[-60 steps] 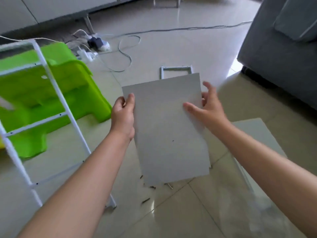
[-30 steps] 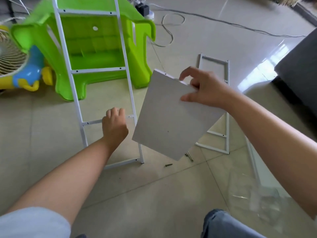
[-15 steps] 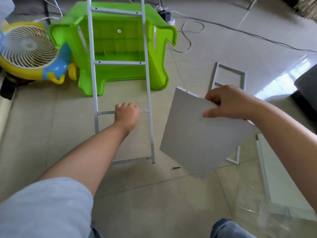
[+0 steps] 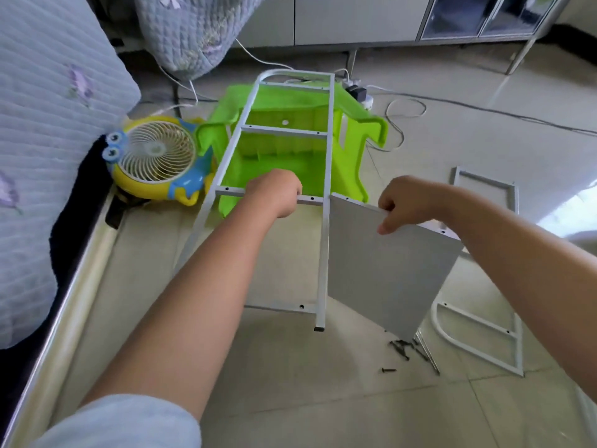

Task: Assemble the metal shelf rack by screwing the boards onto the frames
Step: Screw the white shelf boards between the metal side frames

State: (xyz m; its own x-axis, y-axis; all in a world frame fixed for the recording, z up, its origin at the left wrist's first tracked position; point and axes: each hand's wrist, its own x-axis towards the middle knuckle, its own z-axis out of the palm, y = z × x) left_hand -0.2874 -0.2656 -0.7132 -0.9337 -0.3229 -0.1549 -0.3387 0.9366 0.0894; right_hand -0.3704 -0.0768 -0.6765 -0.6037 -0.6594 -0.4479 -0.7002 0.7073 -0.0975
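A white metal ladder-like frame (image 4: pixel 326 163) leans tilted over the green stool. My left hand (image 4: pixel 274 194) is shut on one of its middle rungs. My right hand (image 4: pixel 408 202) grips the top edge of a grey board (image 4: pixel 384 273), which hangs tilted with its left edge against the frame's right upright. A second white frame (image 4: pixel 484 318) lies flat on the floor at the right, partly hidden by the board and my arm. Several black screws (image 4: pixel 400 347) lie on the tiles below the board.
An overturned green plastic stool (image 4: pixel 355 156) stands behind the frame. A yellow and blue toy fan (image 4: pixel 155 160) sits left of it, beside a bed with a quilt (image 4: pixel 48 124). Cables and a power strip (image 4: pixel 361 92) run across the tiled floor behind.
My left hand has lifted and tilted the frame by its rung. My right hand has brought the board leftward until its edge meets the frame's right upright. My view has risen.
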